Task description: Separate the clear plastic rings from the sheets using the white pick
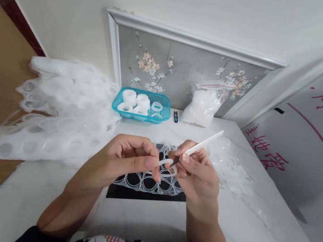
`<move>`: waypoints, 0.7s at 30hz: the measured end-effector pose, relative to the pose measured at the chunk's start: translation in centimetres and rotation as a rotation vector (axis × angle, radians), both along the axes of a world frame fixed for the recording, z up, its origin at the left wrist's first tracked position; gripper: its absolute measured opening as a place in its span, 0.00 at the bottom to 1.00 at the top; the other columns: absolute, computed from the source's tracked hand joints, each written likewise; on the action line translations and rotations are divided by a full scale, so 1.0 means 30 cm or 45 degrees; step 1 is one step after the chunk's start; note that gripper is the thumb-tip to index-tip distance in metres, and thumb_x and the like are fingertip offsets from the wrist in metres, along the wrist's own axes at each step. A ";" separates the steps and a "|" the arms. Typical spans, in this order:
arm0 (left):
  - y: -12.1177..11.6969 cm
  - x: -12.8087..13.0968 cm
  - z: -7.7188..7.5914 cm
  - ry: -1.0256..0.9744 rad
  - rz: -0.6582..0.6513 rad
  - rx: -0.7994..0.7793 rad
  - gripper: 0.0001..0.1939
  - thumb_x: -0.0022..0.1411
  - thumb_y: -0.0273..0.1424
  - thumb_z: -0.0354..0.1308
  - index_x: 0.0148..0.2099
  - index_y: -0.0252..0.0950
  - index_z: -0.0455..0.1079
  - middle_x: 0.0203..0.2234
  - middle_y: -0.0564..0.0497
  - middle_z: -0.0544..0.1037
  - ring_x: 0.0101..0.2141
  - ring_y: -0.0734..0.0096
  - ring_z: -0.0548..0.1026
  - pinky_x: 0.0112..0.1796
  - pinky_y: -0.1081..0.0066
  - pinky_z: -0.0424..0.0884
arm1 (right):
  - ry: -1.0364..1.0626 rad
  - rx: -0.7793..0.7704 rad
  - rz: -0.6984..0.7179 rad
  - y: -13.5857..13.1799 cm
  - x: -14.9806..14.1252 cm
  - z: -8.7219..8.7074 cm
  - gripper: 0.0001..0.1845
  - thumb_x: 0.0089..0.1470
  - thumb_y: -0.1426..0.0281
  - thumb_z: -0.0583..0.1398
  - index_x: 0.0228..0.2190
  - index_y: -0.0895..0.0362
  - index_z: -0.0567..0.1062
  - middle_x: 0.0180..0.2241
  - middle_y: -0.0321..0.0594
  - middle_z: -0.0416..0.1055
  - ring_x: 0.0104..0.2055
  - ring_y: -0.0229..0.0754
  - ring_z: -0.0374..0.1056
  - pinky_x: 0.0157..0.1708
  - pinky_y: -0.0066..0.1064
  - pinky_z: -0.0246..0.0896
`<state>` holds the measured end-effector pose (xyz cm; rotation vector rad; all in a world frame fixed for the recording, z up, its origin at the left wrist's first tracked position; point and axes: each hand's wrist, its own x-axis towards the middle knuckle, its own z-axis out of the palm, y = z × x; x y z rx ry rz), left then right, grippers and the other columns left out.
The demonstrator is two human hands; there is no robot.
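My left hand (pixel 133 157) pinches a translucent white ring (pixel 167 173) between thumb and fingers, above the middle of the table. In my right hand (pixel 198 171) is a thin white-handled tool (pixel 206 141) with a dark tip, held like a pen. Its tip points down at the ring's upper right edge, and the right fingers are close against the ring there. Whether the tip touches the ring I cannot tell. Below both hands lies a clear sheet of joined rings (pixel 134 179) on a black mat (pixel 148 196).
A blue basket (pixel 140 117) with stacked white rings stands at the back. Beside it lie small blue snips (pixel 176 117) and a filled clear zip bag (pixel 204 105). Ring sheets (pixel 64 120) pile up at left; clear scraps (pixel 230 170) lie at right. A wall and whiteboard (pixel 310 143) border the table.
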<state>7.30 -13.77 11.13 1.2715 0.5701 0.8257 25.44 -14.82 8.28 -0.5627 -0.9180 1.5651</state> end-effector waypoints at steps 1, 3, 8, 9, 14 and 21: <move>0.000 0.000 0.001 0.022 -0.016 0.006 0.08 0.62 0.32 0.61 0.33 0.32 0.73 0.26 0.48 0.79 0.29 0.70 0.76 0.34 0.72 0.69 | 0.010 0.007 0.013 0.001 0.000 0.000 0.08 0.44 0.64 0.70 0.25 0.54 0.78 0.12 0.28 0.53 0.17 0.31 0.48 0.15 0.23 0.43; 0.002 0.000 0.002 0.057 -0.035 0.026 0.09 0.62 0.33 0.61 0.33 0.32 0.72 0.26 0.47 0.79 0.30 0.69 0.76 0.34 0.71 0.69 | 0.026 0.018 0.051 0.006 0.002 -0.002 0.08 0.44 0.64 0.70 0.25 0.54 0.78 0.12 0.28 0.54 0.16 0.31 0.47 0.15 0.23 0.43; 0.002 -0.001 0.007 0.157 -0.096 0.139 0.11 0.65 0.35 0.57 0.33 0.32 0.71 0.28 0.47 0.79 0.31 0.69 0.75 0.35 0.71 0.68 | -0.038 -0.001 0.206 0.033 0.032 -0.009 0.13 0.40 0.60 0.70 0.22 0.54 0.75 0.11 0.29 0.58 0.15 0.32 0.49 0.16 0.24 0.45; 0.000 -0.001 0.008 0.194 -0.094 0.175 0.12 0.66 0.35 0.56 0.34 0.33 0.71 0.28 0.48 0.79 0.31 0.70 0.75 0.35 0.72 0.68 | -0.071 -0.008 0.254 0.039 0.041 -0.010 0.14 0.39 0.59 0.71 0.21 0.55 0.75 0.11 0.30 0.60 0.15 0.32 0.51 0.16 0.24 0.44; -0.010 0.009 -0.005 0.508 0.245 0.643 0.10 0.67 0.33 0.55 0.34 0.36 0.73 0.27 0.53 0.78 0.29 0.74 0.74 0.32 0.75 0.66 | -0.130 -0.028 0.309 0.058 0.079 -0.009 0.14 0.37 0.60 0.71 0.20 0.55 0.75 0.12 0.33 0.66 0.16 0.34 0.60 0.16 0.24 0.42; 0.026 -0.004 -0.101 0.568 0.397 1.376 0.18 0.62 0.25 0.58 0.52 0.47 0.74 0.31 0.52 0.81 0.31 0.69 0.78 0.35 0.73 0.70 | -0.103 -0.015 0.239 0.063 0.082 -0.001 0.14 0.36 0.61 0.72 0.19 0.55 0.76 0.10 0.28 0.59 0.15 0.32 0.58 0.18 0.25 0.56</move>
